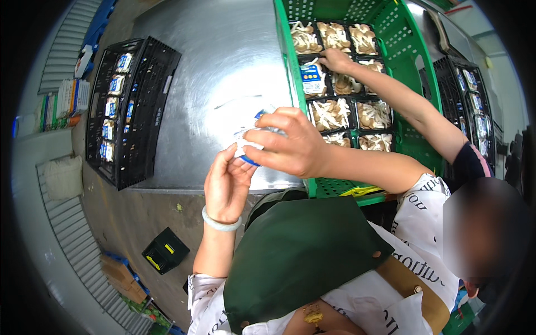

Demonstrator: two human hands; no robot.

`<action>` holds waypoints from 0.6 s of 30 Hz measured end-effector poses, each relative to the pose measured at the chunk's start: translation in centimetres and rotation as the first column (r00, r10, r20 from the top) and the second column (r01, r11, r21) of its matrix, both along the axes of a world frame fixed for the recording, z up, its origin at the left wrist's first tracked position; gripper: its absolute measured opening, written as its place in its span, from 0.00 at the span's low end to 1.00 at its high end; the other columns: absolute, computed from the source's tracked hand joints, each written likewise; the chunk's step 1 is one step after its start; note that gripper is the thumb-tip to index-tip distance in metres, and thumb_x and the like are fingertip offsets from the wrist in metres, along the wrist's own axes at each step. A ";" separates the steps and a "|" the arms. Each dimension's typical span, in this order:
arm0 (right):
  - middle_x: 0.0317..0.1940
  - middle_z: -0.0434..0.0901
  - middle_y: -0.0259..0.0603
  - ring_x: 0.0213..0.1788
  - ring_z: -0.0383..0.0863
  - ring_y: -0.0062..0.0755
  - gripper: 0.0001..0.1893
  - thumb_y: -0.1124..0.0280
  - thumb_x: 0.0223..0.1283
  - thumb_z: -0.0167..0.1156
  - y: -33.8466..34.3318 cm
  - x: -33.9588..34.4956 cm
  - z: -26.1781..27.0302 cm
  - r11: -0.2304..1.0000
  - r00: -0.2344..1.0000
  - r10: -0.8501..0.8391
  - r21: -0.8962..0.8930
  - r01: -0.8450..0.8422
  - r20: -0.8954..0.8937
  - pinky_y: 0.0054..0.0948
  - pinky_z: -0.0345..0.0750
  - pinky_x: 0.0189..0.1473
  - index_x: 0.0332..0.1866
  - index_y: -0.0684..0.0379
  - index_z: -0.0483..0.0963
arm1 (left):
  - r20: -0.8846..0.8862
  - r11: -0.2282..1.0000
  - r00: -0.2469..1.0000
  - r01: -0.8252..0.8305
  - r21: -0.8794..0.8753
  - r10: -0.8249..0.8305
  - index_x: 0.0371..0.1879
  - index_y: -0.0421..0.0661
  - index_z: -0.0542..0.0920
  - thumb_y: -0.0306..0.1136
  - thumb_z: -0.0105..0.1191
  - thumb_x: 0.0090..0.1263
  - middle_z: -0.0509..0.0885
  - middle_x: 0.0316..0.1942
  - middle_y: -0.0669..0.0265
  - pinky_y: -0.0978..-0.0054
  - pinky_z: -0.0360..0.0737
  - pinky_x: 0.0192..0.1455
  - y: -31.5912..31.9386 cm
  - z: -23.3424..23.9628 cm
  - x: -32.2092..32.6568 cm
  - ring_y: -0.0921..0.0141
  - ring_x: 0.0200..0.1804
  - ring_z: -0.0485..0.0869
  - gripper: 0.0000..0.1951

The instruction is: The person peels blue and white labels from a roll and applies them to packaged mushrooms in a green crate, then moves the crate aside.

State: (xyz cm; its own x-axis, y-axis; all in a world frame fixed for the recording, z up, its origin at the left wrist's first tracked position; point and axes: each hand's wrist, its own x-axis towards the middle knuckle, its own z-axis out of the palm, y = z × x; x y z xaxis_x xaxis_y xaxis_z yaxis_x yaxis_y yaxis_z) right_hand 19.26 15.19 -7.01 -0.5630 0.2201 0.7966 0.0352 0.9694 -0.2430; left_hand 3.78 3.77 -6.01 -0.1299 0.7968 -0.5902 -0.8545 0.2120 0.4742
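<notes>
In front of my chest, my left hand (232, 176), with a pale bangle on its wrist, holds a crumpled white and blue printed label or wrapper (250, 146) from below. My right hand (289, 142) grips the same piece from above with bent fingers. Just right of my hands, a green plastic crate (299, 90) holds several black trays of mushrooms (331, 114). One mushroom tray bears a blue and white label (312, 78). Bright glare on the steel table lies behind my fingers, so the piece's edges are hard to tell.
Another person's hand (337, 61) reaches into the green crate from the right. A black plastic crate (138, 113) with labelled packs stands on the steel table (201, 54) at left; another black crate (454, 83) is at far right. A dark crate (166, 251) sits on the floor.
</notes>
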 end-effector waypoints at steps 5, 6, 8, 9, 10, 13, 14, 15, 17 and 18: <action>0.41 0.82 0.37 0.46 0.81 0.35 0.09 0.69 0.51 0.60 1.6 0.4 -0.1 0.945 0.958 0.285 -0.161 -0.284 -0.018 0.34 0.76 0.51 0.38 0.57 0.79 | -0.117 0.992 0.988 -0.106 -0.064 0.098 0.51 0.37 0.76 0.35 0.46 0.75 0.83 0.49 0.59 0.65 0.78 0.56 1.1 -2.1 -1.2 0.68 0.50 0.82 0.15; 0.38 0.83 0.37 0.44 0.82 0.36 0.08 0.70 0.53 0.59 2.2 1.1 1.2 0.926 0.970 0.238 -0.289 -0.244 -0.056 0.36 0.78 0.51 0.38 0.57 0.80 | -0.187 0.983 0.972 -0.162 -0.087 0.143 0.52 0.36 0.76 0.35 0.46 0.75 0.83 0.49 0.58 0.64 0.78 0.56 1.9 -2.6 -1.6 0.67 0.51 0.82 0.16; 0.41 0.83 0.38 0.44 0.83 0.32 0.09 0.79 0.58 0.59 4.7 3.7 4.7 0.817 0.999 -0.021 -0.577 -0.011 -0.048 0.29 0.80 0.48 0.43 0.57 0.79 | -0.277 0.992 0.955 -0.088 0.089 0.109 0.56 0.33 0.73 0.37 0.44 0.76 0.81 0.53 0.55 0.63 0.76 0.60 0.9 -5.3 -4.5 0.64 0.55 0.80 0.19; 0.42 0.82 0.38 0.44 0.81 0.26 0.10 0.80 0.62 0.59 6.6 3.4 5.1 0.484 0.933 -0.079 -0.832 -0.272 -0.351 0.24 0.79 0.46 0.48 0.59 0.77 | -0.313 0.976 0.927 -0.173 0.130 0.206 0.56 0.31 0.72 0.37 0.43 0.77 0.80 0.55 0.54 0.63 0.74 0.62 0.6 -6.2 -5.0 0.64 0.57 0.79 0.20; 0.42 0.80 0.37 0.43 0.80 0.24 0.12 0.77 0.64 0.60 9.0 4.1 5.7 0.445 0.937 -0.159 -0.870 -0.214 -0.312 0.22 0.79 0.45 0.51 0.62 0.74 | -0.323 0.974 0.919 -0.210 0.079 0.225 0.57 0.31 0.72 0.36 0.42 0.77 0.79 0.55 0.54 0.63 0.75 0.62 0.9 -5.7 -5.3 0.63 0.57 0.79 0.20; 0.44 0.79 0.36 0.46 0.79 0.31 0.16 0.77 0.60 0.58 17.9 7.9 2.2 0.112 0.904 -0.318 -0.958 -0.263 -0.286 0.29 0.78 0.46 0.54 0.59 0.70 | -0.333 0.964 0.906 -0.258 0.056 0.262 0.57 0.32 0.72 0.34 0.43 0.77 0.79 0.56 0.55 0.63 0.75 0.63 1.8 -4.8 -5.5 0.65 0.58 0.79 0.18; 0.46 0.77 0.38 0.49 0.78 0.31 0.20 0.79 0.59 0.58 19.2 8.1 1.1 0.123 0.858 -0.316 -0.914 -0.387 -0.405 0.29 0.77 0.50 0.57 0.60 0.67 | -0.327 0.972 0.915 -0.225 0.067 0.235 0.57 0.33 0.73 0.34 0.43 0.77 0.80 0.56 0.57 0.64 0.75 0.63 1.8 -4.8 -5.3 0.66 0.58 0.79 0.18; 0.49 0.75 0.40 0.51 0.77 0.32 0.23 0.81 0.59 0.57 19.7 7.6 0.8 0.128 0.799 -0.307 -0.855 -0.503 -0.517 0.29 0.76 0.53 0.60 0.62 0.63 | -0.322 0.977 0.922 -0.201 0.077 0.215 0.57 0.35 0.74 0.34 0.43 0.77 0.81 0.56 0.58 0.65 0.75 0.63 1.6 -5.0 -5.2 0.68 0.59 0.79 0.17; 0.45 0.77 0.41 0.49 0.78 0.30 0.22 0.82 0.57 0.58 20.6 6.7 0.9 0.109 0.797 -0.204 -0.822 -0.559 -0.568 0.26 0.75 0.55 0.58 0.62 0.65 | -0.344 0.974 0.913 -0.224 0.027 0.220 0.55 0.31 0.73 0.31 0.43 0.76 0.78 0.57 0.56 0.65 0.75 0.62 1.5 -5.6 -5.0 0.66 0.59 0.78 0.16; 0.45 0.77 0.40 0.47 0.78 0.28 0.21 0.82 0.58 0.58 21.9 6.2 -0.3 0.118 0.869 -0.157 -0.883 -0.455 -0.469 0.26 0.76 0.52 0.57 0.62 0.66 | -0.339 0.977 0.917 -0.212 0.031 0.210 0.55 0.31 0.73 0.31 0.44 0.76 0.78 0.57 0.55 0.65 0.74 0.63 1.4 -6.0 -5.1 0.66 0.60 0.77 0.16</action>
